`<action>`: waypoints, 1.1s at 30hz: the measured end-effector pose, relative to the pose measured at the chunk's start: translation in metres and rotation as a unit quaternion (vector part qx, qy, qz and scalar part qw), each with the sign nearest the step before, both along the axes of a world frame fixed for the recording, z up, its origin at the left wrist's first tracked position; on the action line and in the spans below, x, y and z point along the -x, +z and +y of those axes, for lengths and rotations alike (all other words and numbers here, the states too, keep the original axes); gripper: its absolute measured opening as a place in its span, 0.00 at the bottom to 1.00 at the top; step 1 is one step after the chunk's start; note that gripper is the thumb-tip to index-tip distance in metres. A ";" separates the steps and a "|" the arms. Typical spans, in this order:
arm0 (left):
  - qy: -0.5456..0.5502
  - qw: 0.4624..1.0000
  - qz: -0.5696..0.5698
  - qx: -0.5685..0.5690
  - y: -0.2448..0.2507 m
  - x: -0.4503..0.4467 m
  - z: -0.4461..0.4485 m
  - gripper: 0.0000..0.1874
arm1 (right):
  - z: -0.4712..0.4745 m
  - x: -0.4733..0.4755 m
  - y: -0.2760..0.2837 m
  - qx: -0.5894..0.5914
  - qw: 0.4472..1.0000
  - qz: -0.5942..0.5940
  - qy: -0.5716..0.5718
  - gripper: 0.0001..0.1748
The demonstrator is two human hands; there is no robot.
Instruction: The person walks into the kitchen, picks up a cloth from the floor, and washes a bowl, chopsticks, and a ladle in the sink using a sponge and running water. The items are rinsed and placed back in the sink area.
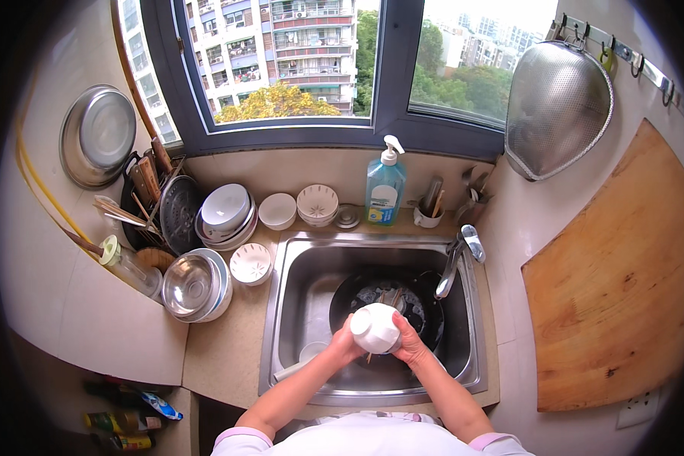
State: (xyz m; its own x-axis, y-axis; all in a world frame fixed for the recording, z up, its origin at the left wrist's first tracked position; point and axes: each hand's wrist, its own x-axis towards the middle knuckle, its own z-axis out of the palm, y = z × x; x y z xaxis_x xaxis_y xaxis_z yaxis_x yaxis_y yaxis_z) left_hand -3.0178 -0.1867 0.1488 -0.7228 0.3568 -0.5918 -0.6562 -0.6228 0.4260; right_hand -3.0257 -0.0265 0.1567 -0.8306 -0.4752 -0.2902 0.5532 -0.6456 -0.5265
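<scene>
Between my two hands, over the sink, is a white bowl [378, 330], tilted so that its foot and outer wall face up. My left hand [346, 343] grips its left side, and my right hand [408, 341] clasps the right side with the thumb on the outer wall. Below it a dark wok [346, 296] rests in the stainless steel sink [305, 285], with sudsy water and some chopsticks [391, 296] inside. A chrome faucet [450, 273] reaches over the wok's right edge. At the sink's lower left lies a pale round vessel with a handle [296, 367], partly behind my left forearm.
Left of the sink stand a patterned bowl [251, 264], stacked metal bowls [189, 285] and stacked white bowls [226, 208]. A blue soap pump bottle [385, 191] and a cup of utensils [428, 217] line the back ledge. A wooden cutting board [610, 296] leans at right.
</scene>
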 end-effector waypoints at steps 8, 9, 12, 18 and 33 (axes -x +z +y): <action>0.077 0.986 0.015 -0.146 -0.007 0.015 -0.023 0.28 | 0.025 0.006 -0.039 -0.303 0.948 0.047 -0.088 0.14; 0.111 0.991 0.044 -0.066 -0.012 0.016 -0.026 0.26 | 0.024 0.006 -0.030 -0.295 0.948 0.051 -0.105 0.13; 0.160 0.962 0.114 0.193 -0.017 0.015 -0.024 0.21 | 0.006 0.000 0.007 -0.301 0.943 0.095 -0.104 0.13; 0.147 0.913 0.162 0.344 -0.013 0.005 0.007 0.21 | -0.046 -0.005 0.025 -0.673 0.565 0.448 -0.164 0.10; 0.063 0.954 0.115 0.269 -0.013 0.005 0.006 0.22 | -0.009 0.031 -0.021 -0.369 0.917 0.146 0.034 0.14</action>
State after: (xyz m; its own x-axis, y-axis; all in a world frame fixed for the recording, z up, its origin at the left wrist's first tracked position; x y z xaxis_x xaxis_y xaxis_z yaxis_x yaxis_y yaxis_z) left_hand -3.0230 -0.1810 0.1358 -0.8731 -0.0516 -0.4848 -0.4409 -0.3408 0.8303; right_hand -3.0562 -0.0350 0.1362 -0.8997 -0.2923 -0.3242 0.3457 -0.0237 -0.9381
